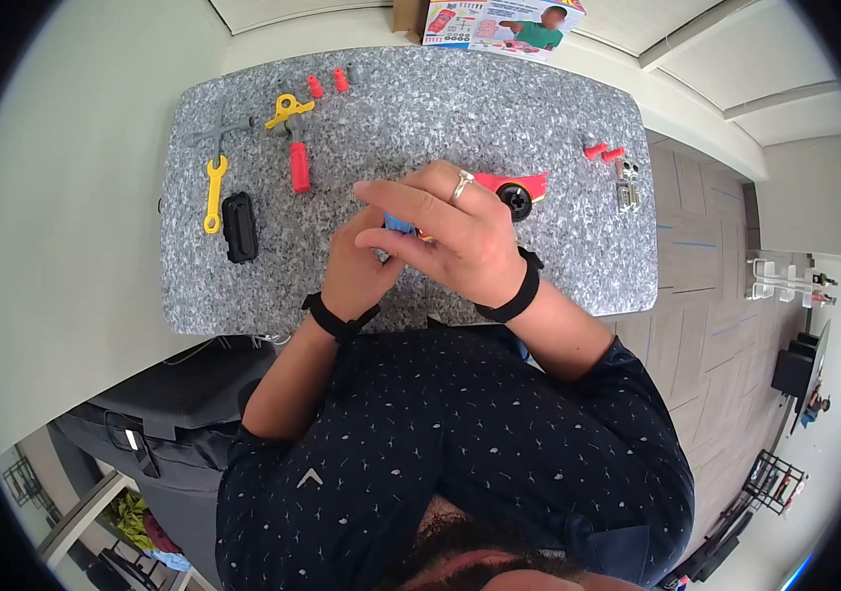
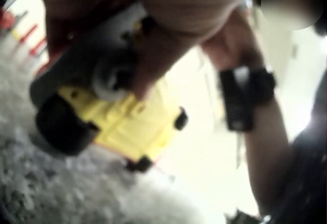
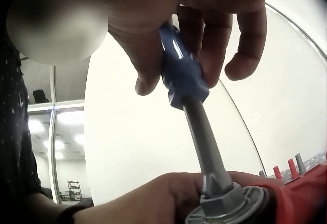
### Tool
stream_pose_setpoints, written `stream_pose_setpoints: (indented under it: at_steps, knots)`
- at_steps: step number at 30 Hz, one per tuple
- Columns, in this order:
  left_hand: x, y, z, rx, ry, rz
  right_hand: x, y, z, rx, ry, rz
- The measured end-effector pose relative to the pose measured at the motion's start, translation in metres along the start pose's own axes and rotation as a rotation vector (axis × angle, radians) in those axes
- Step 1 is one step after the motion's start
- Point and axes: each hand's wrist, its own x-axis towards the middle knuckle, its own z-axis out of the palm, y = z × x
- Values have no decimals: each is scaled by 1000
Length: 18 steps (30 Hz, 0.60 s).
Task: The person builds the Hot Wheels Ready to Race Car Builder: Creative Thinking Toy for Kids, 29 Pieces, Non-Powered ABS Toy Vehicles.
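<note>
My right hand (image 1: 465, 231) holds a toy screwdriver by its blue handle (image 3: 184, 75), thumb on one side and fingers on the other. Its grey shaft (image 3: 204, 137) runs down to a grey hex nut (image 3: 222, 203) on a wheel of a red toy car (image 3: 306, 198). Around the car, my left hand (image 1: 366, 261) keeps it turned on its side. The left wrist view, blurred, shows the car's yellow underside (image 2: 133, 127) and a black wheel (image 2: 64, 127). In the head view the red end and one black wheel (image 1: 514, 201) stick out beyond my right hand, which hides the middle.
On the speckled table (image 1: 381, 128) lie a red-handled hammer (image 1: 299, 165), a yellow wrench (image 1: 213, 195), a grey cross-shaped tool (image 1: 221, 130) and a black part (image 1: 240, 229). Red pegs (image 1: 315, 86) stand at the back, others (image 1: 595, 151) lie right, near silver pieces (image 1: 627, 187). A box (image 1: 499, 25) is behind.
</note>
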Motion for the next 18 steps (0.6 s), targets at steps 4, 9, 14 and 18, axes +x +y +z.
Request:
stream_pose_setpoints:
  at_steps: [4, 9, 14, 18]
  knots:
    - [1, 8, 3, -48, 40, -31, -1, 5, 8, -46, 58, -68]
    - [-4, -7, -3, 31, -31, -13, -1, 2, -11, 164, 167, 55]
    - [-3, 7, -7, -11, -68, -39, -33, 28, -88, 228, 382, 595]
    - [-6, 4, -9, 206, -85, 160, -83, 74, -117, -53, 76, 995]
